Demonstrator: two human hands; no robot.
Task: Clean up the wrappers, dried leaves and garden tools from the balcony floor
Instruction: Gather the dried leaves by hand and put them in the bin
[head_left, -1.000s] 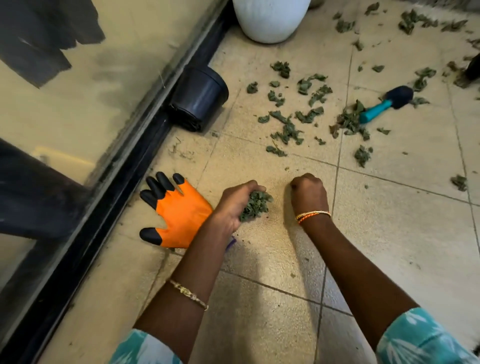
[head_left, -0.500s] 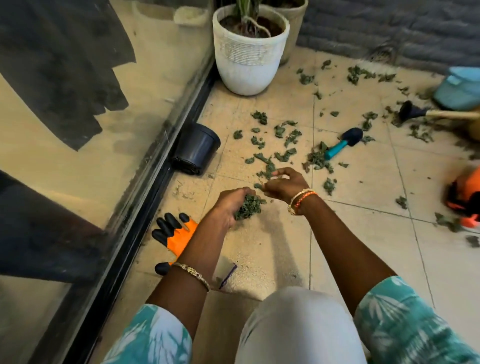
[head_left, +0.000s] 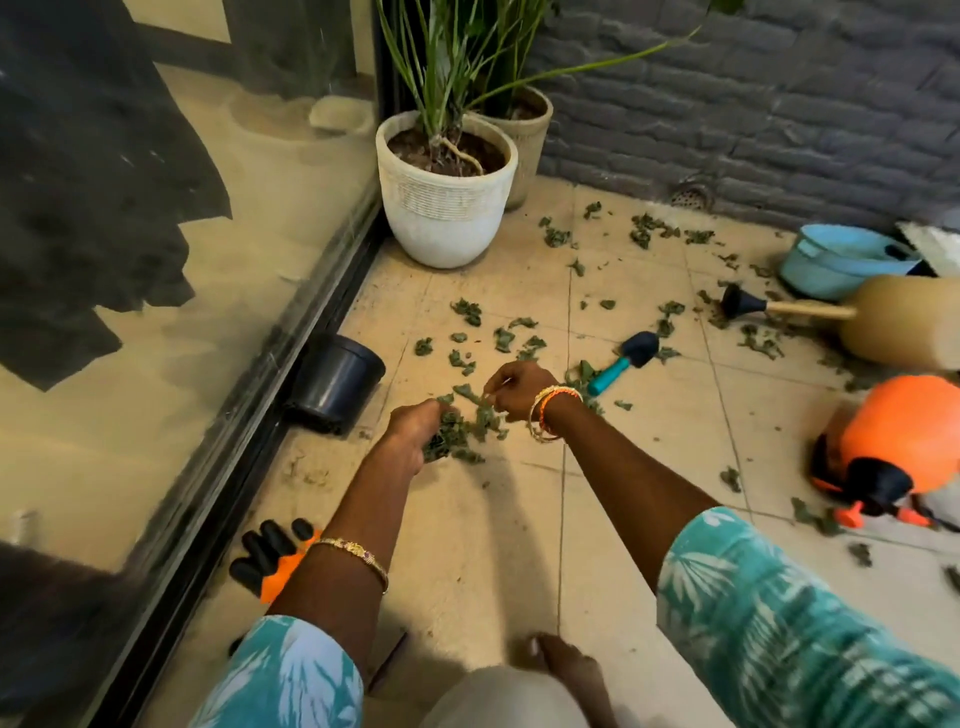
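Note:
Dried green leaves (head_left: 511, 340) lie scattered over the tiled balcony floor (head_left: 498, 545). My left hand (head_left: 410, 434) is curled round a bunch of gathered leaves (head_left: 441, 439) low over the floor. My right hand (head_left: 517, 389), just to its right, pinches more leaves from the pile between them. A small trowel (head_left: 626, 361) with a teal handle and black blade lies beyond my right hand. An orange glove with black fingertips (head_left: 270, 558) lies by my left forearm, partly hidden by it.
A black empty pot (head_left: 335, 382) lies on its side by the glass door track. A white planter (head_left: 447, 202) and a second pot stand in the corner. At the right are an orange sprayer (head_left: 893, 447), a tan watering can (head_left: 883, 319) and a blue tub (head_left: 841, 260).
The view has tilted up and pulled back, bringing the planters and wall into sight. My right hand moved forward to the leaf pile and now pinches leaves; my left hand still holds its bunch.

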